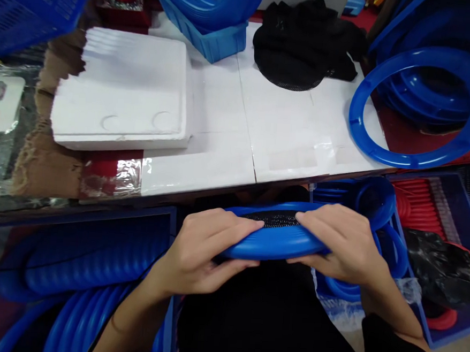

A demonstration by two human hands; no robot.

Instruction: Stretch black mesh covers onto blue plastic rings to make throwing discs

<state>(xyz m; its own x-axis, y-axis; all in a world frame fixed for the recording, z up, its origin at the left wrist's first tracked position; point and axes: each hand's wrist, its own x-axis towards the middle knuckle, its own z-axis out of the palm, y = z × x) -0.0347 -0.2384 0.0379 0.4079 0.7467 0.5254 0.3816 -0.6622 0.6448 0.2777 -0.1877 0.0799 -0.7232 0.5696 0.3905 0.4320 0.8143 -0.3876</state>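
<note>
My left hand (214, 249) and right hand (340, 245) grasp a blue ring (278, 243) just before the white-covered tabletop (220, 100). Black mesh (276, 220) already lies inside it; whether fully seated, I cannot tell. Black fabric (309, 42) lies apart, seemingly unused. Crates (172, 228) of blue coils stand below.

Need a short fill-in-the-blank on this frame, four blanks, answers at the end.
1. The left hand and right hand grip one ring, coloured ____.
2. The mesh showing inside that ring is mainly ____ with pale specks.
3. On the table, the white slab lies to the picture's ____ of the dark cloth.
4. In the crate at the lower right, the ridged pieces beyond the shiny plastic are coloured ____.

Missing words: blue; black; left; red.
</note>
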